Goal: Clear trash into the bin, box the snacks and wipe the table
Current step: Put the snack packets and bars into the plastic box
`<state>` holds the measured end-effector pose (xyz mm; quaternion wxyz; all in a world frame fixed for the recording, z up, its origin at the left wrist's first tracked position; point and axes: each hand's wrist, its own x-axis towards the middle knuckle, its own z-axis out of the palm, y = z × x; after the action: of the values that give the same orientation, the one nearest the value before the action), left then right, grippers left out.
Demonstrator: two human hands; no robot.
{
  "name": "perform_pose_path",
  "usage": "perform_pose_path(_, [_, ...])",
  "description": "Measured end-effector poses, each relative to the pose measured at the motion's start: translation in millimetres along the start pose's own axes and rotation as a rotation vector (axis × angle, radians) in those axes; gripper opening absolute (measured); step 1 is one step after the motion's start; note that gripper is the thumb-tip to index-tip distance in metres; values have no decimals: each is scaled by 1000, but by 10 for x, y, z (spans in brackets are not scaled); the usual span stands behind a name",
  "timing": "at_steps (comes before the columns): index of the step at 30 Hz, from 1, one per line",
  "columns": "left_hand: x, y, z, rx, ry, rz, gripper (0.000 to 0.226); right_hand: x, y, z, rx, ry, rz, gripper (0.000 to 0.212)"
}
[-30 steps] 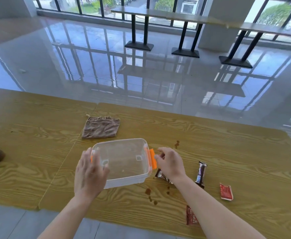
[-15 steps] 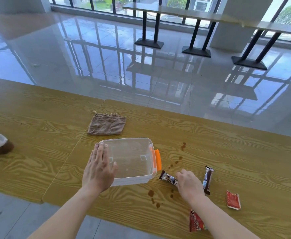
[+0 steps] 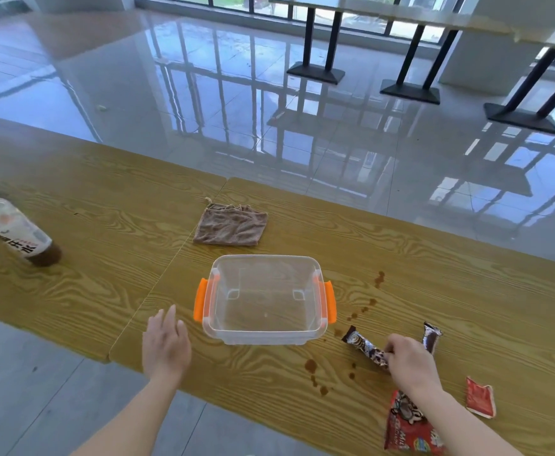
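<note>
A clear plastic box [image 3: 264, 337] with orange side clips stands open and empty on the wooden table [image 3: 111, 245]. My left hand [image 3: 165, 345] hovers open just left of the box, off it. My right hand [image 3: 409, 365] pinches the near end of a dark snack bar [image 3: 361, 344] lying right of the box. A second dark snack bar [image 3: 431, 336] lies beside that hand. A red snack bag [image 3: 407, 432] shows under my right forearm. A small red sachet [image 3: 480, 396] lies further right. A folded brown cloth [image 3: 231, 227] rests behind the box.
Brown spill drops [image 3: 312, 368] dot the table in front of and to the right of the box. A tilted bottle [image 3: 13, 232] with brown liquid is at the left edge. Beyond the table lies shiny tiled floor with black table bases [image 3: 315, 72].
My left hand has come off the box and drawn back to its left. My right hand moved from the orange clip down to the snack bar and took hold of it.
</note>
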<state>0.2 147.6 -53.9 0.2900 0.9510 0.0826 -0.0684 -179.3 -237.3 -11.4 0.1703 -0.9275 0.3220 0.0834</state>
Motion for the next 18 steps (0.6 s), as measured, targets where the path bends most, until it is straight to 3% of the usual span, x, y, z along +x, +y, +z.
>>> perform_pose_path(3, [-10, -39, 237, 267, -142, -2, 56, -24, -102, -156, 115, 139, -25, 12])
perform_pose_path(12, [-10, -64, 525, 462, -78, -23, 80, -29, -923, -870, 238, 414, -313, 10])
perform_pose_path(15, [1, -66, 543, 464, -88, -31, 102, 18, -1177, -904, 250, 387, -413, 11])
perform_pose_path(18, [0, -53, 533, 479, -109, -40, 104, 95, -1497, -730, 170, 207, -473, 15])
